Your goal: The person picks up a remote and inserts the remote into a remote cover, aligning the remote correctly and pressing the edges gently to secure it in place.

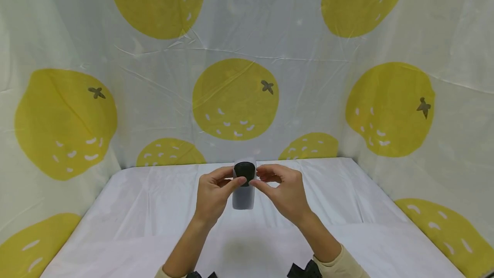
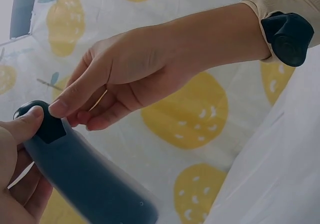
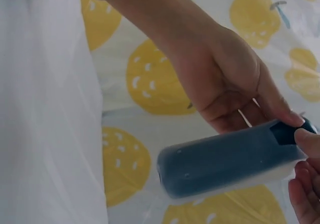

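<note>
A translucent bottle with a dark body (image 1: 243, 200) and a black cap (image 1: 245, 171) is held up above the white surface, cap end uppermost. My left hand (image 1: 213, 194) grips it from the left, its thumb pressing on the cap and its other fingers behind. From the other side my right hand (image 1: 286, 190) pinches the cap end, thumb tip on the cap's edge. In the left wrist view the two thumbs lie close together on the dark cap (image 2: 50, 126). The right wrist view shows the long, rounded bottle body (image 3: 225, 159) lying below the left hand (image 3: 230, 78).
A white cloth-covered table (image 1: 154, 209) spreads beneath the hands. Around it hang pale curtains (image 1: 293, 106) printed with large yellow fruit, at the back and both sides. A dark device (image 2: 290, 38) is strapped at the right wrist.
</note>
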The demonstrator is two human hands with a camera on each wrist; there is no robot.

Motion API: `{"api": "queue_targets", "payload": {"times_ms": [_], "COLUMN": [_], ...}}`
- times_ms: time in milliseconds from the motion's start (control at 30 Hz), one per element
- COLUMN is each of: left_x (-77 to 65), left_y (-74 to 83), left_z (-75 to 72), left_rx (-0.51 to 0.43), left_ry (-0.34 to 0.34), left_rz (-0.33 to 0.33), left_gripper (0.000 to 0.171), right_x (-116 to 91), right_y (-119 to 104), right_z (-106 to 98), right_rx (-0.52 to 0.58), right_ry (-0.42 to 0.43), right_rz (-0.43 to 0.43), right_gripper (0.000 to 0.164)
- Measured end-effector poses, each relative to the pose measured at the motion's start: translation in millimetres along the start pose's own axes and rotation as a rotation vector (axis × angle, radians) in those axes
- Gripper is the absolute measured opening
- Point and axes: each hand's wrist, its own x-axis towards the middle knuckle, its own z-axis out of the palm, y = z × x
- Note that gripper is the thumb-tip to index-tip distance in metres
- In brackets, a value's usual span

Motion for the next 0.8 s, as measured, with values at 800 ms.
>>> {"api": "queue_targets", "payload": {"times_ms": [800], "left_x": [4.2], "left_y": [-14.9], "left_z": [-0.9], "left_rx": [0.289], "left_ry": [-0.044], "left_rz": [0.341], "left_gripper": [0.031], "right_x": [6.2], "right_y": [-9.9], "right_z": [-2.3], "right_rx": [0.285], "right_ry": [-0.013], "right_rz": [0.652], "right_gripper": [0.009]}}
